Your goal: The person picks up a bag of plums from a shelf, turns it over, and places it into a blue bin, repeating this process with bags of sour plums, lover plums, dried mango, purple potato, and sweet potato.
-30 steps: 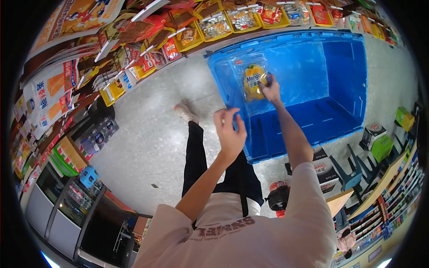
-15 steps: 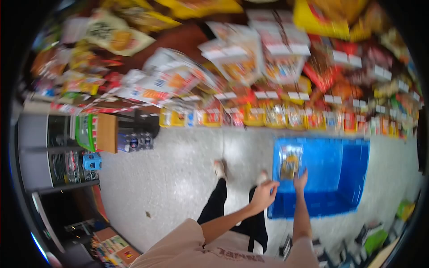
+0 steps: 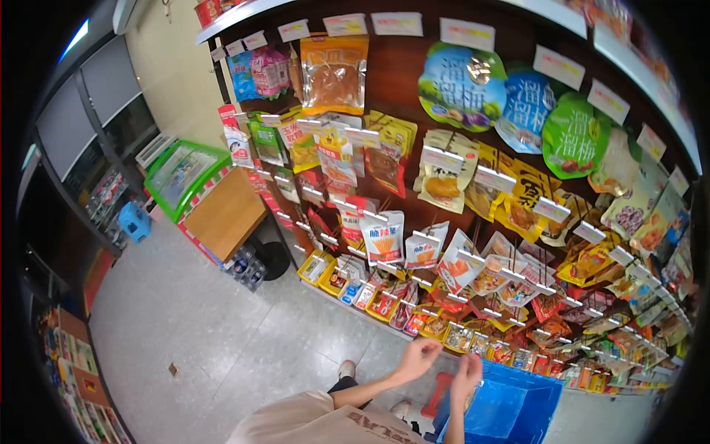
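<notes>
My left hand (image 3: 418, 360) is raised in front of the lowest shelf row, its fingers loosely bent and apart, with nothing visible in them. Close to its right is my right hand (image 3: 466, 376), above the left edge of a blue crate (image 3: 518, 405). Its fingers point up, slightly bent, and no object shows in them. A shiny bit of packaging (image 3: 475, 388) shows beside my right wrist, mostly hidden. Ahead of both hands are small snack packs in yellow trays (image 3: 433, 326), with white bags of snack sticks (image 3: 384, 238) hanging above.
Hanging snack bags and price tags fill the rack, including green plum pouches (image 3: 577, 137). A red object (image 3: 438, 394) lies by the crate. To the left stand a wooden table (image 3: 225, 211), a green-framed freezer (image 3: 185, 174), bottled-water packs (image 3: 245, 268) and a blue stool (image 3: 134, 221).
My view has swung up and left toward the shelves. My right hand has risen from beside a clear packet inside the crate, and both hands are now nearer the rack.
</notes>
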Demonstrator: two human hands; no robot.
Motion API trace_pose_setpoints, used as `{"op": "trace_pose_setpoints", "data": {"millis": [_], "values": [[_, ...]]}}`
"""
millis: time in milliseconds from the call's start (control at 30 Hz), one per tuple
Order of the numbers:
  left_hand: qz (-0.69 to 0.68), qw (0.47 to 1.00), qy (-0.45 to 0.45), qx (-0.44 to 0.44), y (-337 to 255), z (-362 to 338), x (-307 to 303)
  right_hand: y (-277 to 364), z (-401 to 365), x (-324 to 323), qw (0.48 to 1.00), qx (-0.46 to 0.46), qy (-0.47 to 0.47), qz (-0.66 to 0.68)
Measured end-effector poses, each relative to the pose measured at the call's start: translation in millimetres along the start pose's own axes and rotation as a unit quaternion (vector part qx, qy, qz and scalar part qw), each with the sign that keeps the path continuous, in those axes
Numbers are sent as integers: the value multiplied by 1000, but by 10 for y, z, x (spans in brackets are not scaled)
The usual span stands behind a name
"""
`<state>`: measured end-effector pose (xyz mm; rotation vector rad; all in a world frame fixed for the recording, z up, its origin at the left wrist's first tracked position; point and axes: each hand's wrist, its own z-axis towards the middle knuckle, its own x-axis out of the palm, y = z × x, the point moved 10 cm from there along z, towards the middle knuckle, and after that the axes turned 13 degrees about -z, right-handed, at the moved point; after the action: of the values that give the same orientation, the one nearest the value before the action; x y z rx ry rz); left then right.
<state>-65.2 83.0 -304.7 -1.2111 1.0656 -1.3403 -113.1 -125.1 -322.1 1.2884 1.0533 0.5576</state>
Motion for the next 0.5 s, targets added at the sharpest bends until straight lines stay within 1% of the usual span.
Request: {"op": "trace_pose_setpoints", "data": {"millis": [33, 67, 100, 133, 167, 200, 233, 267, 333, 367, 400, 467, 500], "values": [[-23, 999, -24, 36, -172, 123, -181, 332, 23, 380, 997, -64, 45, 8], [-53, 997, -30, 48, -351, 276, -390, 648, 52, 741, 987, -129, 92, 13], [-85, 994, -45, 61, -566, 465, -677, 1067, 15, 1058, 977, -152, 142, 51], [-34, 994, -79, 67, -865, 617, -1011, 1541, -65, 1416, 959, -176, 206, 86], [-44, 984, -102, 136, -1082, 787, -1348, 1990, -126, 1693, 944, -210, 244, 80], [-37, 981, -138, 130, -1362, 909, -1706, 2390, -189, 1930, 928, -238, 279, 73], [-53, 973, -167, 152, -1507, 1057, -2063, 2733, -228, 2137, 917, -262, 295, 58], [-26, 959, -183, 216, -1790, 1170, -2403, 3059, -237, 2323, 908, -287, 302, 49], [-43, 945, -222, 238, -2239, 1401, -2968, 3696, -228, 2603, 887, -353, 296, 43], [-57, 937, -229, 259, -2401, 1534, -3181, 3965, -179, 2723, 881, -381, 279, 34], [-69, 928, -236, 281, -2549, 1658, -3357, 4218, -129, 2831, 874, -408, 262, 25], [-15, 918, -240, 316, -3013, 1824, -3539, 4700, -52, 3020, 865, -434, 248, 31], [-28, 925, -231, 300, -3128, 1955, -3601, 4922, -10, 3091, 860, -452, 237, 13]]}}
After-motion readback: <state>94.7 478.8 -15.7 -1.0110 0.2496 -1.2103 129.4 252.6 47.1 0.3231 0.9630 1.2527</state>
